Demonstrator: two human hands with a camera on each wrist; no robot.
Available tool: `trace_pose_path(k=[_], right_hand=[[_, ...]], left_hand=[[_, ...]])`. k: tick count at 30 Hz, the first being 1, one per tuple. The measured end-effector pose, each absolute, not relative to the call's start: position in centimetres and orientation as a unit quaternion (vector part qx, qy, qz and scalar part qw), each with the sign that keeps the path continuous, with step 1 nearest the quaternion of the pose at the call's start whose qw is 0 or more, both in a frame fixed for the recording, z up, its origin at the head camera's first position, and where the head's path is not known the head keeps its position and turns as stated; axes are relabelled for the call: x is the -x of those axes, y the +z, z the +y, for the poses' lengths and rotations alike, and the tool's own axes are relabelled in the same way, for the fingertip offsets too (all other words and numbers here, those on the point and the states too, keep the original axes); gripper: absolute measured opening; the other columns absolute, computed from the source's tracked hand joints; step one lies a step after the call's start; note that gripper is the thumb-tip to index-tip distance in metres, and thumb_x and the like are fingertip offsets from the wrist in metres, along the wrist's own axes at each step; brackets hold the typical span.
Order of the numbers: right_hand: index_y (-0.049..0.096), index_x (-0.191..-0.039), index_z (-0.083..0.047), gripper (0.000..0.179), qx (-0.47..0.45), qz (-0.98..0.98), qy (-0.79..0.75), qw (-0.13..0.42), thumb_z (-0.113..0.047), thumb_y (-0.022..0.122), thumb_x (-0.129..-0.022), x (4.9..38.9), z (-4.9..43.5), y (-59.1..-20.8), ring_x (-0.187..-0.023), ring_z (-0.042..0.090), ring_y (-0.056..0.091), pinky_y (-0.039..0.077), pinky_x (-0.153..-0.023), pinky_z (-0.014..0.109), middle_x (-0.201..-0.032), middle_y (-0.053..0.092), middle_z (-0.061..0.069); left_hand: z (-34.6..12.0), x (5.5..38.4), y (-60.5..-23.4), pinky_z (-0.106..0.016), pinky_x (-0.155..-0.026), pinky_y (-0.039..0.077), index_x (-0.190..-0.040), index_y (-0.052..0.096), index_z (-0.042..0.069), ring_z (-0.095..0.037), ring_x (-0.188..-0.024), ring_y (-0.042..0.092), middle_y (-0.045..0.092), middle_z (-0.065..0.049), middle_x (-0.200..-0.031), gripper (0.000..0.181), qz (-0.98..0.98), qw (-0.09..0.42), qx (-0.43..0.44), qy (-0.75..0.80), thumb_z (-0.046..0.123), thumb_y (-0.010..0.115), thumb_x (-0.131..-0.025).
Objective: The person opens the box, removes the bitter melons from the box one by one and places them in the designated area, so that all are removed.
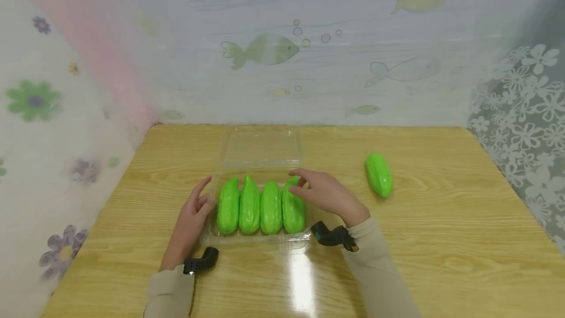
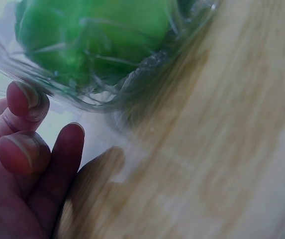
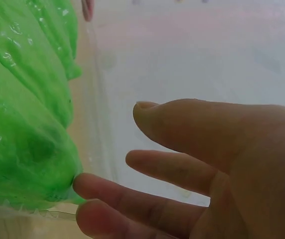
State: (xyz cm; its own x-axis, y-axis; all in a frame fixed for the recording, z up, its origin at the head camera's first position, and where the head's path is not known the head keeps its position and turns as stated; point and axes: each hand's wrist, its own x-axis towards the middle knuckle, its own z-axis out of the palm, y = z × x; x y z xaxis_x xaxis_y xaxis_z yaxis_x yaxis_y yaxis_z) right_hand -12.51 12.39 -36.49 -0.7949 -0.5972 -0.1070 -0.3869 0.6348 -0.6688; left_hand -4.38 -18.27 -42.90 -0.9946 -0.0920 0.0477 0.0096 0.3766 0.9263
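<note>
A clear plastic clamshell box [image 1: 256, 240] stands with its lid laid back on the table. Side by side in it lie several bright green, ridged, gourd-like pieces [image 1: 249, 207]. My left hand [image 1: 194, 217] is at the box's left wall, index finger extended and the others loosely bent; in the left wrist view its fingertips [image 2: 25, 99] are right at the plastic edge. Over the upper end of the rightmost green piece [image 1: 293, 212] is my right hand [image 1: 324, 193]. Its fingers are parted and relaxed, with one fingertip [image 3: 85, 185] right at that piece in the right wrist view.
Another green gourd-like piece [image 1: 378, 175] lies on the wooden table [image 1: 441, 239], right of the box. The transparent lid [image 1: 262, 148] lies behind the box, toward the wall [image 1: 198, 77] with fish drawings. Patterned sheets border the table's left and right sides.
</note>
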Motion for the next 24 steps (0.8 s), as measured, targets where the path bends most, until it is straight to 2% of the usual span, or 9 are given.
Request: trace_pose_path(k=[4, 8, 9, 11, 15, 19, 24], right_hand=[[0.043, -0.132, -0.017, 0.045, 0.264, 0.901, -0.307, 0.156, -0.037, 0.047, -0.091, 12.4, 12.4, -36.4, -0.088, 0.015, 0.056, 0.042, -0.078, 0.036, -0.100, 0.059, -0.001], [0.043, -0.132, -0.018, 0.046, 0.242, 0.908, -0.299, 0.165, -0.038, 0.048, -0.091, 12.0, 12.5, -36.3, -0.071, 0.013, 0.059, 0.043, -0.073, 0.035, -0.103, 0.060, 0.000], [0.042, -0.132, -0.019, 0.046, 0.240, 0.910, -0.294, 0.165, -0.038, 0.048, -0.091, 11.9, 12.4, -36.3, -0.071, 0.013, 0.059, 0.043, -0.072, 0.035, -0.104, 0.060, 0.000], [0.042, -0.132, -0.019, 0.047, 0.240, 0.915, -0.282, 0.164, -0.039, 0.048, -0.090, 11.8, 12.2, -36.3, -0.074, 0.015, 0.060, 0.043, -0.073, 0.036, -0.105, 0.060, -0.001], [0.043, -0.132, -0.018, 0.049, 0.250, 0.931, -0.225, 0.142, -0.041, 0.048, -0.090, 11.6, 11.5, -36.3, -0.093, 0.018, 0.057, 0.044, -0.075, 0.038, -0.107, 0.060, -0.002], [0.043, -0.132, -0.018, 0.050, 0.253, 0.941, -0.182, 0.134, -0.043, 0.048, -0.089, 11.4, 11.0, -36.3, -0.095, 0.022, 0.057, 0.045, -0.071, 0.039, -0.111, 0.060, 0.001], [0.041, -0.134, -0.016, 0.055, 0.261, 0.942, -0.162, 0.134, -0.043, 0.051, -0.087, 11.0, 10.6, -36.4, -0.100, 0.025, 0.056, 0.045, -0.074, 0.041, -0.119, 0.056, 0.005]], left_hand=[[-18.2, 4.6, -43.1, -0.028, -0.055, 0.036, -0.138, 0.029, 0.031, -0.013, -0.057, 0.037, 0.049, -0.009, -0.078, 0.048, -0.830, 0.050, -0.026, -0.556, 0.022, 0.046, -0.094], [-17.8, 4.5, -42.7, -0.028, -0.052, 0.036, -0.139, 0.029, 0.024, -0.011, -0.055, 0.037, 0.048, -0.011, -0.077, 0.049, -0.828, 0.046, -0.016, -0.559, 0.017, 0.046, -0.094], [-17.8, 4.5, -42.7, -0.028, -0.051, 0.036, -0.139, 0.029, 0.024, -0.011, -0.053, 0.037, 0.048, -0.011, -0.076, 0.049, -0.829, 0.045, -0.016, -0.557, 0.017, 0.046, -0.094], [-17.9, 4.3, -42.7, -0.028, -0.050, 0.036, -0.139, 0.028, 0.023, -0.011, -0.053, 0.037, 0.048, -0.012, -0.077, 0.049, -0.830, 0.045, -0.016, -0.555, 0.017, 0.046, -0.094], [-18.3, 4.5, -43.3, -0.028, -0.051, 0.036, -0.138, 0.029, 0.029, -0.012, -0.054, 0.037, 0.051, -0.012, -0.080, 0.048, -0.832, 0.052, -0.024, -0.551, 0.020, 0.046, -0.094], [-18.3, 4.5, -43.3, -0.029, -0.052, 0.036, -0.138, 0.029, 0.032, -0.013, -0.055, 0.037, 0.050, -0.012, -0.081, 0.048, -0.834, 0.054, -0.027, -0.549, 0.022, 0.045, -0.094], [-18.2, 4.4, -42.9, -0.028, -0.053, 0.037, -0.139, 0.027, 0.029, -0.012, -0.056, 0.038, 0.050, -0.012, -0.081, 0.049, -0.834, 0.050, -0.023, -0.548, 0.020, 0.045, -0.094]])
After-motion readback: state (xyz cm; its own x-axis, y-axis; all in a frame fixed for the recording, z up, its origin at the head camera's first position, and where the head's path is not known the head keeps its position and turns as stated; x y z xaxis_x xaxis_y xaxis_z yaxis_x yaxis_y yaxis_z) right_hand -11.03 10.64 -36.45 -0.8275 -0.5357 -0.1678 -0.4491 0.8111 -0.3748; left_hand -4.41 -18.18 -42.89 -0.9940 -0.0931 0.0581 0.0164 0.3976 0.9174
